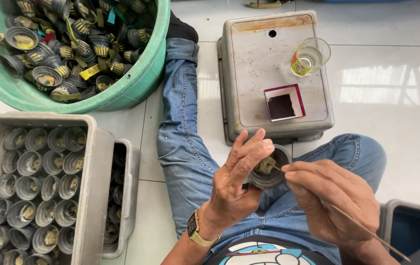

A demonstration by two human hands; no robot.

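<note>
Right hand (330, 196), stick's (362, 226) end cut off

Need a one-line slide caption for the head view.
Seated person's left hand holds a small grey cup while the right hand pokes a thin stick into it, between a green tub and grey trays.

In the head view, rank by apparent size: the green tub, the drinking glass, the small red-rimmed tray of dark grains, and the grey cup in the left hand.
1. Green tub, though cropped.
2. Red-rimmed tray, grey cup and drinking glass look alike; the cup is nearer the camera and partly covered by the left hand, so unranked.
</note>
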